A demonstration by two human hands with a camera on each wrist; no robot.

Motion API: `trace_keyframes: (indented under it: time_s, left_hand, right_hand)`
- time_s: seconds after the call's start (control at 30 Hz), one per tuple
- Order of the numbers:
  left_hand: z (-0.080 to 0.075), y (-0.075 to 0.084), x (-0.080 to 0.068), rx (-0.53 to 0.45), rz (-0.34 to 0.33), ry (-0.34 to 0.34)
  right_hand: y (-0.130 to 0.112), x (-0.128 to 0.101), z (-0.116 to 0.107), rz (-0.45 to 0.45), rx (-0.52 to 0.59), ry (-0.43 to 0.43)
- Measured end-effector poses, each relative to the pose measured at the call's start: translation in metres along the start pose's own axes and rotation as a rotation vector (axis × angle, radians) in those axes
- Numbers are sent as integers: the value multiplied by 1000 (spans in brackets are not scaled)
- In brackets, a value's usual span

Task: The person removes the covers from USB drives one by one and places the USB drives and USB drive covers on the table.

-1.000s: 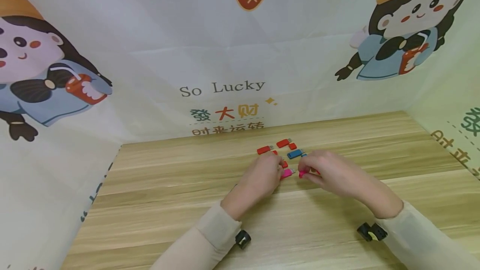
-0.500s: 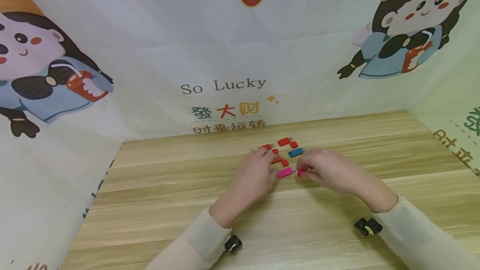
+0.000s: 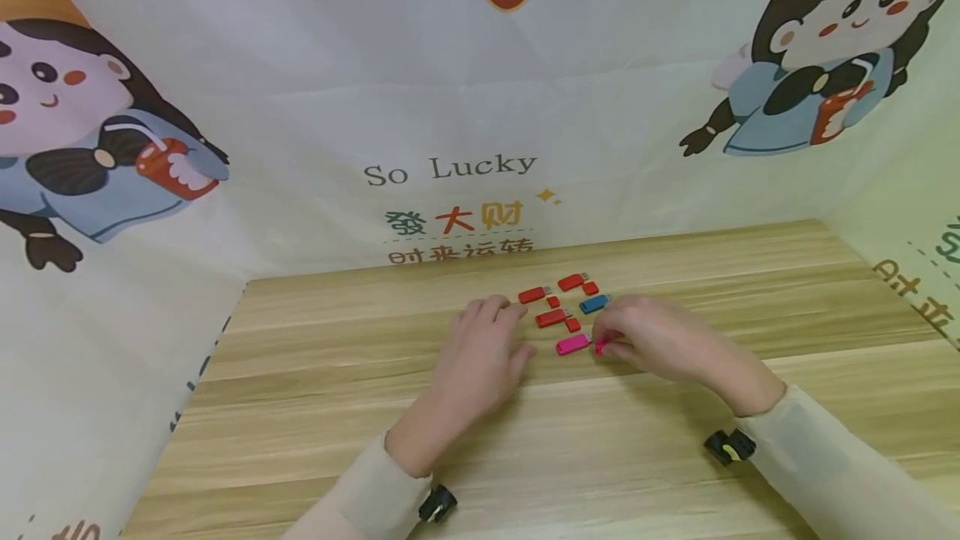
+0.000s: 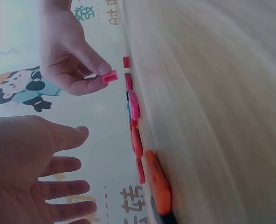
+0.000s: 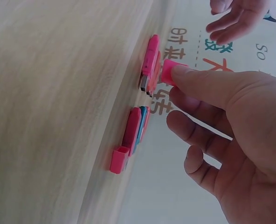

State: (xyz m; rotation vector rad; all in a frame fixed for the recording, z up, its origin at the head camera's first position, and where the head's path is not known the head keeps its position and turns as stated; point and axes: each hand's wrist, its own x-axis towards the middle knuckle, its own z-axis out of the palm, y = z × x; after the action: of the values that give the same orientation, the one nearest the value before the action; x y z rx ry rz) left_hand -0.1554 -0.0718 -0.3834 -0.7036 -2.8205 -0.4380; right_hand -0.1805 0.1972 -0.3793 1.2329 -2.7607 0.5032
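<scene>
1. The wooden table [image 3: 315, 407] carries a cluster of small drives near the middle of its far edge.
2. The left hand [image 3: 480, 352] lies with fingers spread, holding nothing, just left of the cluster.
3. The right hand [image 3: 660, 340] pinches a pink cap [image 3: 600, 347].
4. The pink USB drive [image 3: 573, 344] lies uncapped on the table, just beside that cap.

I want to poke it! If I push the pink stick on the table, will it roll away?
Probably not: the pink stick looks flat-sided and lies flat on the table, so it would likely slide. It seems small, stiff plastic, probably light.
</scene>
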Motion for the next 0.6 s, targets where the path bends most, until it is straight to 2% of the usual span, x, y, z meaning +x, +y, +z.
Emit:
trace_keyframes:
  time_s: [0.2,0.47,0.6]
  left_hand:
    - [-6,-10,-10,24,-12,43]
    - [-12,-28,-23,14,-45,72]
    - [-15,-38,-30,41,-70,73]
  right_hand:
    - [5,3,4,-9,19,-28]
    - [7,6,6,7,43,-77]
    - [8,7,7,12,49,-90]
